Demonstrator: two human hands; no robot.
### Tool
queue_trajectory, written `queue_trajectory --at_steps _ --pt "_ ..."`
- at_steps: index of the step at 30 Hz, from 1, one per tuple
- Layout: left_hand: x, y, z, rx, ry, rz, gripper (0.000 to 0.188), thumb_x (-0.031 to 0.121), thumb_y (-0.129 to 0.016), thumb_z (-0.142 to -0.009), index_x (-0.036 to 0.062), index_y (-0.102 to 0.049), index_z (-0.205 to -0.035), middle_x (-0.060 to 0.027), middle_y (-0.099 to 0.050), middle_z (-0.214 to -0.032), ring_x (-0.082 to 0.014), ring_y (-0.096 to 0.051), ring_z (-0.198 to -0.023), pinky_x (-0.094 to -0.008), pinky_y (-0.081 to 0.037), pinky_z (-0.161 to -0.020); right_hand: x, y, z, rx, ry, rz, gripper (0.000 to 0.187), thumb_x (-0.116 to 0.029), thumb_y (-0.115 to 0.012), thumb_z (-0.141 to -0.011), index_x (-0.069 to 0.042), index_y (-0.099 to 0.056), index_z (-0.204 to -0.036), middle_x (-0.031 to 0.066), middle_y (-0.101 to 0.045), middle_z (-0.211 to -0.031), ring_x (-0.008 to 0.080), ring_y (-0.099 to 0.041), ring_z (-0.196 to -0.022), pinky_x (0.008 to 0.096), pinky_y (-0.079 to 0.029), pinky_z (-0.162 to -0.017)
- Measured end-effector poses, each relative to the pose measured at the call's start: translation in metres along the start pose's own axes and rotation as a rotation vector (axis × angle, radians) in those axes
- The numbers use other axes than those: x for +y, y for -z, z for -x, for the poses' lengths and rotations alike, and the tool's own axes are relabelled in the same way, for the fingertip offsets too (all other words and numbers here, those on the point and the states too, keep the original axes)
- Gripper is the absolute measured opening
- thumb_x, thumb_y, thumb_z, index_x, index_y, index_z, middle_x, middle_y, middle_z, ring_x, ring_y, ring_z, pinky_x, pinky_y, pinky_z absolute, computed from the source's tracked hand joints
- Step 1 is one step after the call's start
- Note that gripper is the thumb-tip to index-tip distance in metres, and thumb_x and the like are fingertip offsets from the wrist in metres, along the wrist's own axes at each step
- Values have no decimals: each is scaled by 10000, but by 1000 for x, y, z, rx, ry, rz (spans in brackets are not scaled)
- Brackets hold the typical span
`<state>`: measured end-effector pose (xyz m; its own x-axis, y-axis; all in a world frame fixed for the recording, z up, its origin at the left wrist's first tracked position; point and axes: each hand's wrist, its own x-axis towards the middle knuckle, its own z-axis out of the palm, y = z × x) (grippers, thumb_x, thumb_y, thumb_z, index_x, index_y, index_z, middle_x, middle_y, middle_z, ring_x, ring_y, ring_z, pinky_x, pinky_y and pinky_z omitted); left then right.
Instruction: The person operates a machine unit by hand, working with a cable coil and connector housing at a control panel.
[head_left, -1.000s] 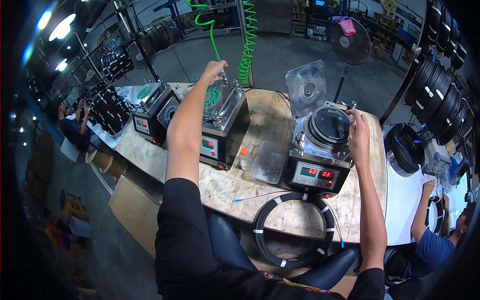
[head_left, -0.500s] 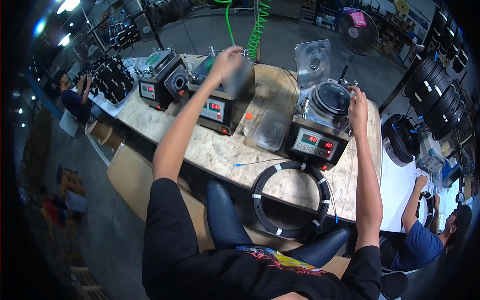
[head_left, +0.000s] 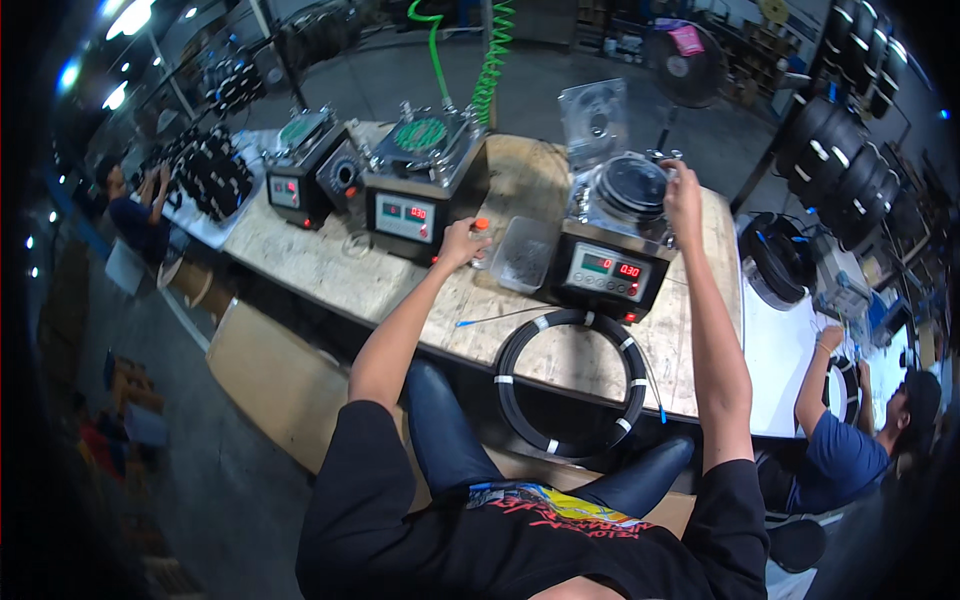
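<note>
My left hand is closed around a small clear bottle with an orange cap, at the front of the bench between two machines. At the right machine, my right hand reaches to the upper right side, fingers curled by a metal clamp. What those fingers grip, if anything, is hidden. A round black disc sits on top of this machine, and its clear square plate stands upright behind. Left of my left hand, the middle machine shows a round green pad on top.
A clear plastic tub stands beside the bottle. A coil of black cable with white ties hangs over the bench's front edge. Green coiled hose hangs behind. Co-workers sit at far left and right.
My left hand has come down from the middle machine's top to the orange-capped bottle, uncovering the green pad. My right hand stays at the right machine, whose display has changed. The view has shifted slightly.
</note>
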<state>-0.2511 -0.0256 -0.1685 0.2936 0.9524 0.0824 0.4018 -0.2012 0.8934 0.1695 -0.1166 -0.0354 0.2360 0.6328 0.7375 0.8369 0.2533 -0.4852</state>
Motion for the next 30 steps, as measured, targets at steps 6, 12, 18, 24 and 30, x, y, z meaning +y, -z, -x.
queue_trajectory --at_steps 6,12,18,24,30 --pt "117 1 -28 274 -461 -245 508 245 -844 -847 -7 -679 -1256 -57 -695 -759 -90 -623 -581 -274 -500 -564 -2 10 -1 -24 -77 2 407 99 -553 -817 -59 -661 -1176 172 -599 -913 339 -603 -866 454 -489 -805" --pt "259 -39 -38 240 -666 88 532 308 -869 -811 -19 -708 -1197 -60 -720 -848 -79 -557 -659 -254 -467 -600 1 25 -4 -171 -42 -4 430 -106 -707 -889 -175 -615 -1303 204 -566 -1073 380 -608 -954 455 -508 -846" --pt "299 -103 -57 -90 -629 383 453 224 -824 -887 -20 -660 -1232 -62 -708 -1069 -80 -666 -848 -234 -563 -703 -46 43 -30 -287 -98 -298 675 -351 -832 -839 -105 -564 -1407 243 -583 -1247 346 -610 -1178 420 -506 -988" --pt "299 -133 -55 -261 -532 659 460 227 -762 -947 -49 -605 -1280 -106 -675 -1182 -123 -685 -922 -246 -573 -789 -37 67 -41 -203 -28 -69 627 -257 -873 -775 -14 -626 -1298 176 -643 -1212 352 -599 -1209 428 -511 -972" --pt "247 -131 -72 362 -435 332 359 207 -745 -915 51 -640 -1220 -119 -630 -1149 -215 -630 -1003 -381 -531 -893 -42 97 -36 -299 52 419 511 -181 -837 -759 -88 -671 -1234 68 -639 -1198 304 -574 -1186 478 -491 -919"
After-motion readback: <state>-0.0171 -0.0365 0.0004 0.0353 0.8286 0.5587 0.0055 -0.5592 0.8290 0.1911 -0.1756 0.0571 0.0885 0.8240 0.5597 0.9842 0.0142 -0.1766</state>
